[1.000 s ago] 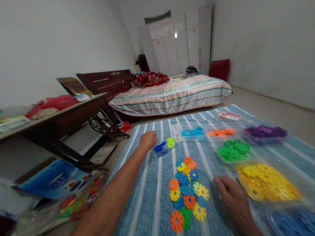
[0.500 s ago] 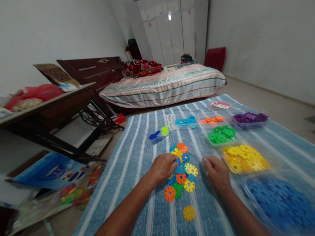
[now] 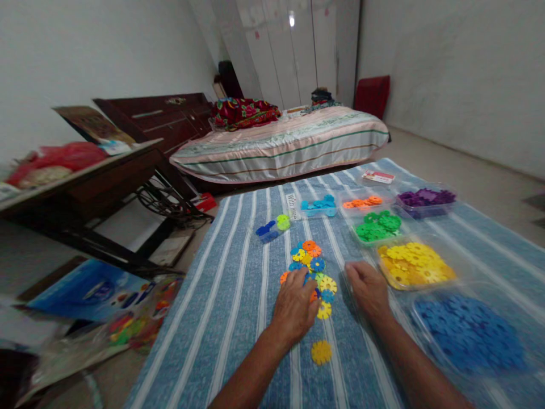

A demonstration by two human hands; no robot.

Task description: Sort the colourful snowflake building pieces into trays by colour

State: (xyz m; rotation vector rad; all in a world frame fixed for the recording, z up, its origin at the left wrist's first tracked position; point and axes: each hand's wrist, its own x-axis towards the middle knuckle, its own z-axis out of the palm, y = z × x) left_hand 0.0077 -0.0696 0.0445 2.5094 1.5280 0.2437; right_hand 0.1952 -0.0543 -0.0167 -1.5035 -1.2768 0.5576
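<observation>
A loose heap of flower-shaped plastic discs (image 3: 317, 264) in orange, yellow, blue and green lies on the striped cloth. My left hand (image 3: 297, 301) rests over the near-left part of this heap, palm down, its fingers apart and touching the discs, some of which it hides. On the cloth to the right of the heap lies my right hand (image 3: 368, 291), curled closed; its palm side is hidden, so I cannot tell whether anything is inside. A single yellow disc (image 3: 321, 352) sits apart, nearer to me than the heap.
Clear boxes of sorted discs stand right: blue (image 3: 468, 332), yellow (image 3: 415, 264), green (image 3: 378, 226), purple (image 3: 427, 199). Farther off are an orange box (image 3: 363, 203), a light-blue box (image 3: 318, 205) and a small box (image 3: 272, 228) with dark blue and lime discs. A bed (image 3: 281, 150) stands behind.
My left hand has moved nearer to me over the heap, and its fingers have spread from a closed grip. The right hand stays curled in nearly the same place.
</observation>
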